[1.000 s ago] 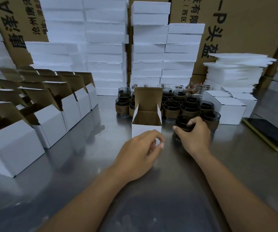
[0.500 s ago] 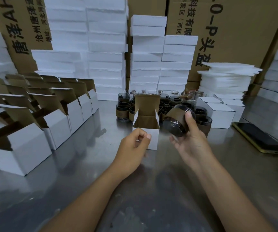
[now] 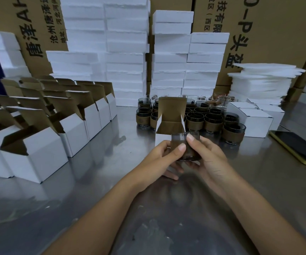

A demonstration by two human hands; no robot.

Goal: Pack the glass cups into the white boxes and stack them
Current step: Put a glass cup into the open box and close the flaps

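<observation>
Over table [image 3: 93, 208], cup [image 3: 187, 153] in right hand [image 3: 211, 159]

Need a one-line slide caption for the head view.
Left hand and right hand together hold a brown-sleeved glass cup before an open white box on a steel table, more cups clustered behind.

free: steel table [image 3: 166, 227] foreground | blocked: open boxes [image 3: 43, 150] left; cups [image 3: 213, 122] behind; phone [image 3: 299, 148] right

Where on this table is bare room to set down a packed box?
Bare: the near table, from the open boxes on the left to the phone. Crowded: behind the held cup, where cups and closed boxes stand close.
</observation>
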